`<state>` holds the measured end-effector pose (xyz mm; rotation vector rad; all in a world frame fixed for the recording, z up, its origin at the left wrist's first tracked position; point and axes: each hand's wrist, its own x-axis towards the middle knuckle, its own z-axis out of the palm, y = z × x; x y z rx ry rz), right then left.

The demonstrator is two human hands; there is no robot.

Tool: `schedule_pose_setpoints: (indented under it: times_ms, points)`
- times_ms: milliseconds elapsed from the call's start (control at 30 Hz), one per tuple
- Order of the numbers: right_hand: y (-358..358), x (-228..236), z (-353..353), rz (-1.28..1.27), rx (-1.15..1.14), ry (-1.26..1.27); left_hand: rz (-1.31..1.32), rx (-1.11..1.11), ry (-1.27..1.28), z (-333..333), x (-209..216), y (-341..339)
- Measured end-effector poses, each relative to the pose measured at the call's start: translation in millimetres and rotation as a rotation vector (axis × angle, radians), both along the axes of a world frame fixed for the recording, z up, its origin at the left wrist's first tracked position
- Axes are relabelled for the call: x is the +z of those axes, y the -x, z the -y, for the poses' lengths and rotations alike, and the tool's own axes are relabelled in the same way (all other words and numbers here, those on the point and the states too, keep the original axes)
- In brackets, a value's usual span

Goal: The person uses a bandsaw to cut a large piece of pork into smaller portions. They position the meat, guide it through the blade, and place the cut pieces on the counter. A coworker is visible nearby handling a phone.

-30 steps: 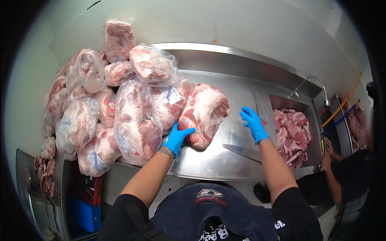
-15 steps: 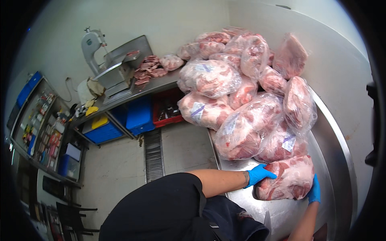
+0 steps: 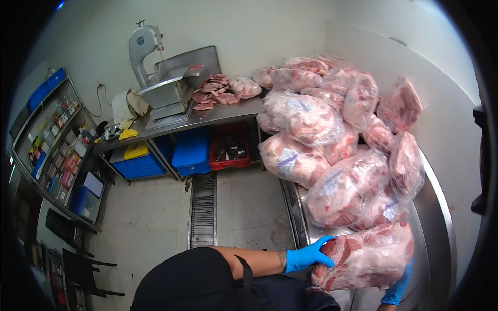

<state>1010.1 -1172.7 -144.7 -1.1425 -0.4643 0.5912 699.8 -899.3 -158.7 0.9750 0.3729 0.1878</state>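
A large slab of raw meat (image 3: 365, 256), pink with white fat, is held between my two hands above the steel table at the lower right. My left hand (image 3: 310, 254), in a blue glove, grips its left end with the thumb on top and the fingers along the edge. On the far right side my right hand (image 3: 398, 286), also blue-gloved, supports it, and its fingers are partly hidden by the meat. Just beyond lies a tall pile of bagged meat pieces (image 3: 303, 118) in clear plastic, some with labels. Whether film covers the held piece I cannot tell.
A bone saw (image 3: 147, 54) stands on the back steel counter beside a heap of cut meat (image 3: 213, 89). Blue bins (image 3: 191, 150) and a red crate (image 3: 229, 146) sit beneath. A floor drain grate (image 3: 203, 210) and loaded shelves (image 3: 57, 140) are to the left.
The whole view has shifted. The held meat has come up closer to me and leftward relative to the pile, with both hands still on it.
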Motion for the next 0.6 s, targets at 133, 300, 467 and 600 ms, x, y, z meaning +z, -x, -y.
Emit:
schedule_pose_setpoints:
  times_ms: [133, 300, 467, 600]
  points:
    - [41, 88, -96, 0.133, 0.133, -0.087, 0.152, 0.152, 0.061, -41, 49, 70]
    - [126, 141, -210, -0.076, 0.242, 0.003, 0.249, 0.493, -0.065, -90, 102, 186]
    - [233, 158, -344, 0.042, 0.523, -0.253, 0.168, 0.743, -0.111, -121, 126, 287]
    - [271, 168, -437, 0.068, 0.613, -0.274, 0.226, 0.888, -0.119, -154, 141, 323]
